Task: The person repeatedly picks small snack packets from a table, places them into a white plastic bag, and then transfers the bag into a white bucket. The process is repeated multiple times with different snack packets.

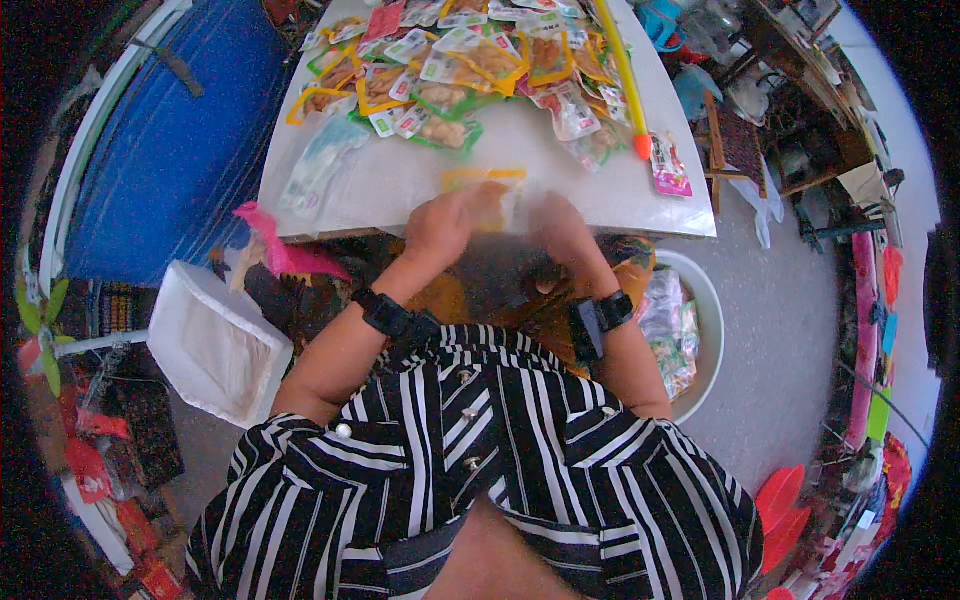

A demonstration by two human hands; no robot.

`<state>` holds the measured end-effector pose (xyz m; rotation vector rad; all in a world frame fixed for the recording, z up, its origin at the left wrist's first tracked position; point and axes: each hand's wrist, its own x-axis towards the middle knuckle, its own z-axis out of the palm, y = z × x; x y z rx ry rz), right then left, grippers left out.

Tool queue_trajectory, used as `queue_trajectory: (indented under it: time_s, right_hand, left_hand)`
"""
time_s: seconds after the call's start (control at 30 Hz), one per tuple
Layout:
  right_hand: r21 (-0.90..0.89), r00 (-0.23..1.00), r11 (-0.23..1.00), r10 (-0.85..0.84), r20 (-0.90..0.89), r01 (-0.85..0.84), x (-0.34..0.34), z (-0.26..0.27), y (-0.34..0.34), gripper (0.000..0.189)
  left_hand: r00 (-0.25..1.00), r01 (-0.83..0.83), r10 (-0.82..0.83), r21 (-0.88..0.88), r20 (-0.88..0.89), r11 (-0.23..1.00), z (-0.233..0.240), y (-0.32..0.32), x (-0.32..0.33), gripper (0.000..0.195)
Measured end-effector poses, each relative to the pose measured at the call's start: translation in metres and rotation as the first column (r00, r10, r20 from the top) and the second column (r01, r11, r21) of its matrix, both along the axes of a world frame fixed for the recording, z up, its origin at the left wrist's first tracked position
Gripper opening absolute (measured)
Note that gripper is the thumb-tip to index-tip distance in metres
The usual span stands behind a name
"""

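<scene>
At the near edge of the white table (390,202), my left hand (439,229) grips a small yellow-edged food packet (486,178), blurred by motion. My right hand (561,225) is just to the right of that packet and also blurred. Whether its fingers hold anything cannot be made out. Beyond both hands lies a heap of sealed snack packets (480,64), with yellow, green or red borders. Clear plastic bags (322,165) lie flat to the left of my hands.
A yellow stick with an orange tip (626,75) lies along the table's right side, beside a pink-and-white packet (670,165). A white tub (716,337) holding packets stands on the floor at right. At left are a white foam box (217,349) and a blue sheet (180,142).
</scene>
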<state>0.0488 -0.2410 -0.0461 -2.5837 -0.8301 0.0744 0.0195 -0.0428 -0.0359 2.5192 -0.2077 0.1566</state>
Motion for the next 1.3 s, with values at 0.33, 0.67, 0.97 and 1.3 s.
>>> queue_trajectory:
  time_s: [0.33,0.67,0.97,1.3]
  right_hand:
    - [-0.037,0.996,0.997,-0.075,-0.045,0.073,-0.020,-0.028,0.055,0.025]
    - [-0.035,0.966,0.979,0.203,0.158,-0.200,0.023,-0.020,0.060,0.018]
    - [-0.075,0.971,0.969,0.238,0.033,-0.235,0.061,-0.022,0.060,0.018]
    - [0.361,0.917,0.912,-0.299,0.264,0.193,0.167,0.050,0.085,0.032]
  left_hand:
    - [0.967,0.018,-0.025,0.029,0.254,0.999,0.001,-0.002,-0.005,0.022]
    - [0.982,0.087,-0.094,0.045,0.164,0.995,0.001,0.008,-0.002,0.024]
    - [0.968,0.004,-0.007,0.011,0.249,1.000,-0.011,0.009,0.017,0.011]
    - [0.930,0.009,-0.025,0.046,0.366,0.999,-0.028,0.007,0.018,0.006]
